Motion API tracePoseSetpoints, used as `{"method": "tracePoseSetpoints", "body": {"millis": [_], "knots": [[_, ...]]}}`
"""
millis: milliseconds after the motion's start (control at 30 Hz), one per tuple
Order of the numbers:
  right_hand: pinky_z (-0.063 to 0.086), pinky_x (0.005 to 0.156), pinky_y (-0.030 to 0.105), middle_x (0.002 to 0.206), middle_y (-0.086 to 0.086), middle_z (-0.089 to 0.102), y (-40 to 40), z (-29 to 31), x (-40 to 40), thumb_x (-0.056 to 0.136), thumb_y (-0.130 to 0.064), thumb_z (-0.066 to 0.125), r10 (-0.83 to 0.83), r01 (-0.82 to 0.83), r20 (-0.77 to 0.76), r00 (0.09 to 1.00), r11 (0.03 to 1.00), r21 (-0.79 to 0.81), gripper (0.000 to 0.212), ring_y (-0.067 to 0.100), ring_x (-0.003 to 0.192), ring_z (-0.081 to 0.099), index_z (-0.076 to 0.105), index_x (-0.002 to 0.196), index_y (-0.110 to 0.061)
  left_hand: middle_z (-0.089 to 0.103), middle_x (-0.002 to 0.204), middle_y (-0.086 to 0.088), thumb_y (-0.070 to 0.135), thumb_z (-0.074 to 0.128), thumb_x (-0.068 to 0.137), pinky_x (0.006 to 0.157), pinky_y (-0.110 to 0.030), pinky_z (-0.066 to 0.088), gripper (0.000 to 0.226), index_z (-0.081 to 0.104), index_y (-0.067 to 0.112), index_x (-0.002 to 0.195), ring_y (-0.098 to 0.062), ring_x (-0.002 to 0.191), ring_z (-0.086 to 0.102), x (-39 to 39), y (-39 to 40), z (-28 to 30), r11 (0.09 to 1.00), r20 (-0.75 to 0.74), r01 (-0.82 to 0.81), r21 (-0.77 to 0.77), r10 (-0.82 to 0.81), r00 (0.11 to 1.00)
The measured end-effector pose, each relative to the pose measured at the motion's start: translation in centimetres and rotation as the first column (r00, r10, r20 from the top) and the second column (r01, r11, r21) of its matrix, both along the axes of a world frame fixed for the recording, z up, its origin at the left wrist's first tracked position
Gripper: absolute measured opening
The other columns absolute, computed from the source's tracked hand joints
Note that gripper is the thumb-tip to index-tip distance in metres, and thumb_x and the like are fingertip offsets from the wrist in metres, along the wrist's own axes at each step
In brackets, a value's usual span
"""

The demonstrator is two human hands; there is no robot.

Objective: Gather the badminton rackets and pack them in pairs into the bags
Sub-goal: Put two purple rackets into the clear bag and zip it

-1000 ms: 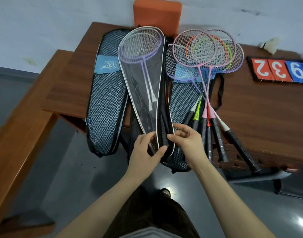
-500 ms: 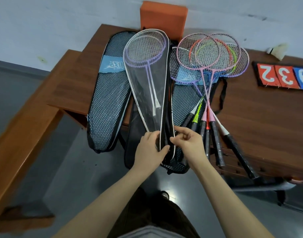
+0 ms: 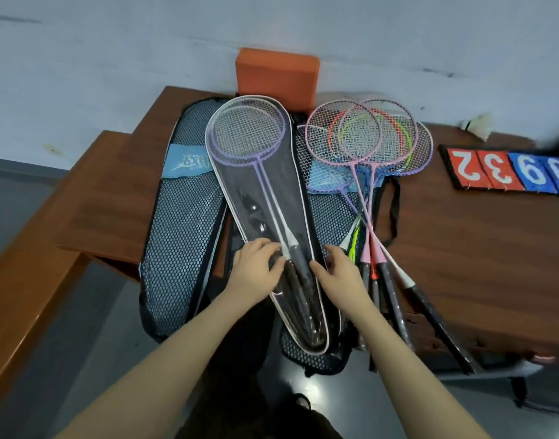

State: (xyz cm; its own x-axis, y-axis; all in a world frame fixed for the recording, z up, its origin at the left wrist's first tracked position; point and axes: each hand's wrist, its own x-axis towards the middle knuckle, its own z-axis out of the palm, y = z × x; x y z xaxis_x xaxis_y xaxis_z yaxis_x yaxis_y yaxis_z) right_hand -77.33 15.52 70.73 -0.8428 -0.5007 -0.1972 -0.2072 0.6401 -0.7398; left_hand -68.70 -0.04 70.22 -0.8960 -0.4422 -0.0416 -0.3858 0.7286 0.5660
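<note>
Right of the rackets (image 3: 363, 144), a scoreboard (image 3: 506, 172) reads 2, 3, 9, 0.

A scoreboard (image 3: 506, 172) lying on the table (image 3: 481, 248) shows white digits, seen upside down: 2 and 3 on red cards, 9 and 0 on blue ones. The light-blue label (image 3: 189, 161) on the mesh bag (image 3: 180, 236) bears white lettering too blurred to read.

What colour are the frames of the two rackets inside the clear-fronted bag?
Purple, both rackets; seen through the bag in the head view.
</note>
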Motion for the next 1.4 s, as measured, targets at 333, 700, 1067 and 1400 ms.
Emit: {"method": "tracePoseSetpoints", "body": {"millis": [333, 700, 1067, 1400], "knots": [[0.028, 0.101, 0.047, 0.127, 0.012, 0.047, -11.2, -1.2, -7.2, 0.093, -0.034, 0.048, -0.091, 0.149, -0.197, 0.976, 0.941, 0.303, 0.054, 0.033, 0.112, 0.049, 0.029, 0.141, -0.020, 0.049, 0.123, -0.023, 0.029, 0.057, 0.087, 0.094, -0.046, 0.040, 0.045, 0.051, 0.011, 0.128, -0.039, 0.109, 0.049, -6.8, -14.7, -2.5, 0.991, 0.040, -0.133, -0.017, 0.133, 0.990], [0.040, 0.096, 0.047, 0.119, 0.012, 0.052, -15.5, -1.6, -10.8, 0.090, -0.017, 0.057, -0.205, 0.249, -0.225, 0.952, 0.950, 0.188, 0.048, 0.033, 0.104, 0.054, 0.042, 0.135, -0.014, 0.038, 0.126, -0.016, 0.004, 0.066, 0.081, 0.097, -0.031, 0.042, 0.055, 0.043, -0.002, 0.132, -0.023, 0.093, 0.053, -10.4, -20.4, -3.2, 0.931, -0.051, -0.141, 0.336, 0.168, 0.984], [0.050, 0.075, 0.031, 0.101, 0.002, 0.056, -16.5, -1.7, -4.3, 0.085, -0.012, 0.064, -0.006, 0.018, -0.221, 0.975, 0.999, 0.050, 0.049, 0.017, 0.084, 0.057, 0.049, 0.131, -0.009, 0.040, 0.135, -0.018, 0.020, 0.065, 0.084, 0.100, -0.037, 0.041, 0.049, 0.050, 0.002, 0.127, -0.021, 0.105, 0.048, -1.0, -21.2, -3.6, 0.993, 0.078, -0.118, 0.017, 0.116, 0.990], [0.050, 0.083, 0.042, 0.104, 0.004, 0.061, -19.3, -2.2, -8.2, 0.088, -0.022, 0.059, -0.053, 0.073, -0.141, 0.989, 0.987, 0.142, 0.039, 0.019, 0.086, 0.059, 0.053, 0.126, -0.016, 0.061, 0.110, -0.011, 0.026, 0.066, 0.081, 0.089, -0.048, 0.043, 0.030, 0.065, 0.006, 0.105, -0.034, 0.109, 0.052, -4.0, -22.8, -3.2, 0.978, 0.090, -0.016, -0.209, 0.035, 0.995]]}}
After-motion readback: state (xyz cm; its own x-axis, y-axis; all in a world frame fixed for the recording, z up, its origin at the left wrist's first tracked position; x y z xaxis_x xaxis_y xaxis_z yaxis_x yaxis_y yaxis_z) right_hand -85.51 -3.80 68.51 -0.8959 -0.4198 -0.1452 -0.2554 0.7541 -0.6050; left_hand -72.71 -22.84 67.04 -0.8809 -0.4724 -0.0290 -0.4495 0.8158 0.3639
